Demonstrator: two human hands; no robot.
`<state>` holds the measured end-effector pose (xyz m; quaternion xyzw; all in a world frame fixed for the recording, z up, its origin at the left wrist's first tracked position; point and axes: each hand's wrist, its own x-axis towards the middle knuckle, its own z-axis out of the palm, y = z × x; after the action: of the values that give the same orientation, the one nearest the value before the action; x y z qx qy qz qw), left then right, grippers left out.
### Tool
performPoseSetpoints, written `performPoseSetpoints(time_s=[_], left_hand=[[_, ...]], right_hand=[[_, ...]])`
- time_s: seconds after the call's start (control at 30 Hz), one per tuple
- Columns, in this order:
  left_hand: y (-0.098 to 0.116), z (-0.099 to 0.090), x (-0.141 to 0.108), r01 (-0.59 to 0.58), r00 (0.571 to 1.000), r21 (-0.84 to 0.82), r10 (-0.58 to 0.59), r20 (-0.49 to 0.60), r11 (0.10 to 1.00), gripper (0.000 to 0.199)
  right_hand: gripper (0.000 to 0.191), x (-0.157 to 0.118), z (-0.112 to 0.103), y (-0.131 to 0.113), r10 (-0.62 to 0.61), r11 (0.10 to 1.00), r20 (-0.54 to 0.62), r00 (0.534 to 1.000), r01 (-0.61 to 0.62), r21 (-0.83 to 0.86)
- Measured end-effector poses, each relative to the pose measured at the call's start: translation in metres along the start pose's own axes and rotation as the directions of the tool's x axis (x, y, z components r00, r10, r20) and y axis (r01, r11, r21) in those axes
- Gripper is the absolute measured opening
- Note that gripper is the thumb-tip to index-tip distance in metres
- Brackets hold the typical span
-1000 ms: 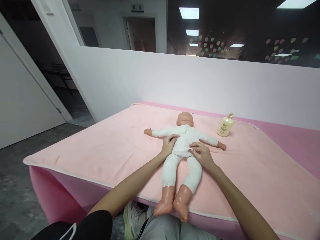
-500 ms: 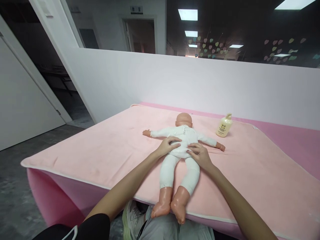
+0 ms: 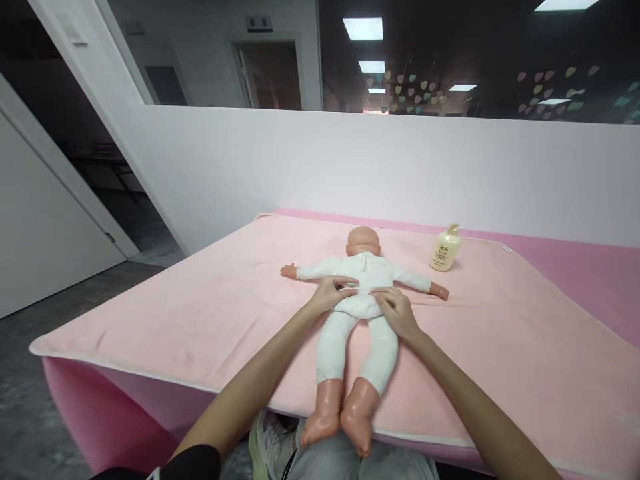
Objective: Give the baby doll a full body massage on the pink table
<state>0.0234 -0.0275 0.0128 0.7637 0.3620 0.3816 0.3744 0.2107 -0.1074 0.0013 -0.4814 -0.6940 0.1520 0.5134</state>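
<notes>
A baby doll (image 3: 367, 273) in a white cloth body lies on the pink blanket, its head away from me and its back apparently upward. Its arms are spread out to both sides, and its bare feet reach past the near edge. My left hand (image 3: 334, 293) rests on the left side of the doll's lower back, fingers stretched out and thumb apart. On the right side of the waist lies my right hand (image 3: 397, 310), its fingers extended over the white cloth. Neither hand is wrapped round anything. The fingertips of the two hands are a small gap apart.
Beyond the doll's right-hand arm stands a pale yellow pump bottle (image 3: 445, 249). The pink blanket (image 3: 200, 300) covers a pink padded table (image 3: 590, 280) against a white half wall (image 3: 350, 160) with glass above. A door (image 3: 45, 220) is at the left.
The view has shifted slightly. My right hand's fingers have drawn closer together and moved a little inward on the doll's waist. My left hand stays in nearly the same place on the doll.
</notes>
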Motion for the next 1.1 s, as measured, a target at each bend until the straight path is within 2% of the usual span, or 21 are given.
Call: performPoseSetpoints(time_s=[0.1, 0.2, 0.33, 0.47, 0.63, 0.77, 0.93, 1.1], left_hand=[[-0.002, 0.0, -0.001, 0.029, 0.999, -0.078, -0.03, -0.013, 0.997, 0.035], [-0.003, 0.002, -0.002, 0.025, 0.999, -0.128, -0.029, -0.024, 0.991, 0.032], [-0.002, 0.003, -0.004, 0.023, 1.0, -0.16, -0.026, -0.017, 0.987, 0.029], [-0.002, 0.003, -0.004, 0.008, 1.0, -0.162, -0.011, -0.018, 0.987, 0.025], [-0.003, 0.005, -0.004, -0.003, 1.0, -0.186, 0.0, -0.018, 0.982, 0.024], [-0.002, 0.006, -0.004, 0.005, 1.0, -0.214, -0.01, -0.022, 0.977, 0.024], [-0.001, 0.008, -0.004, 0.021, 0.999, -0.207, -0.03, -0.043, 0.978, 0.023], [-0.001, 0.009, -0.005, 0.015, 0.995, -0.183, -0.032, -0.093, 0.983, 0.021]], right_hand=[[0.033, 0.005, 0.003, 0.001, 0.191, 0.979, -0.111, 0.975, -0.18, 0.099], [0.03, 0.015, 0.006, 0.005, 0.229, 0.973, -0.162, 0.96, -0.23, 0.012], [0.025, 0.032, 0.007, 0.007, 0.229, 0.948, -0.017, 0.973, -0.227, -0.225], [0.025, 0.044, 0.003, 0.003, 0.218, 0.887, 0.166, 0.962, -0.124, -0.445], [0.026, 0.047, -0.005, -0.006, 0.286, 0.888, 0.254, 0.924, -0.157, -0.432], [0.029, 0.048, -0.008, -0.008, 0.298, 0.886, 0.284, 0.911, -0.153, -0.438], [0.019, 0.051, 0.004, -0.001, 0.296, 0.829, 0.242, 0.924, -0.123, -0.545], [0.017, 0.045, 0.015, 0.004, 0.301, 0.817, 0.073, 0.951, -0.218, -0.533]])
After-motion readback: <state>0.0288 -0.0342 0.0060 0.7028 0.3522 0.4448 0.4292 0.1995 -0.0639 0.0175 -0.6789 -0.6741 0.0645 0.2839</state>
